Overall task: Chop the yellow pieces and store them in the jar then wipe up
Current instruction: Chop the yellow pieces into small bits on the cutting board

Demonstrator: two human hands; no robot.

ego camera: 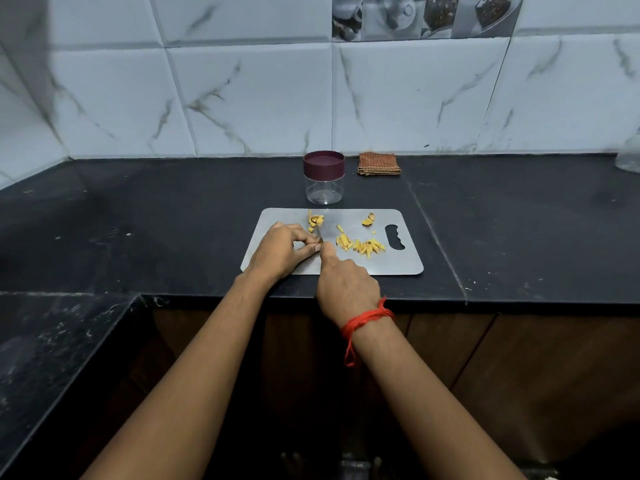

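Over board (394, 265), R hand (346, 285) grips knife (318, 233); L hand (284, 249) fingers curled alongside, its grip's contents unclear.

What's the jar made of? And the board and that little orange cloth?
The jar looks like clear plastic, see-through and shiny, with a matte maroon lid, likely plastic. The board seems thin grey plastic or metal; hard to tell. The cloth looks woven fabric: checked, folded.

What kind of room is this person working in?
Most likely a home kitchen: a dark stone counter backed by marbled wall tiles, a cutting board with a knife and chopped yellow pieces, and a lidded jar near a folded cloth.
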